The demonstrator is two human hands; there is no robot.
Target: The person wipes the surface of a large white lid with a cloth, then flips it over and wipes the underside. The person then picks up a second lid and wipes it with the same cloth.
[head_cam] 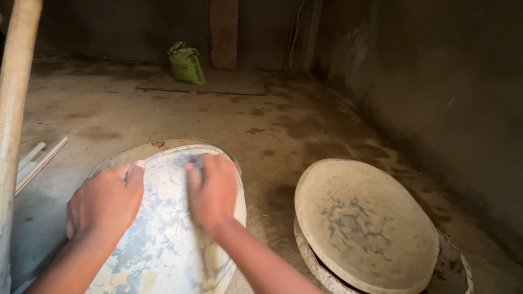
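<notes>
Upturned metal pan [169, 239] nearest, on the floor [261, 125] | left hand [106, 204] clasped over its rim, steadying | right hand [212, 188] pressed flat, fingers closed, rubbing; firm even pressure advised | stacked pans [365, 223] right of it | green sack [186, 63] far beyond.

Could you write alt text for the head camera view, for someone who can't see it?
Two bare hands press on the back of an overturned, cement-crusted metal pan: left hand at its edge, right hand on top. To the right lie stacked round pans on a dusty concrete floor; a green sack sits behind.
</notes>
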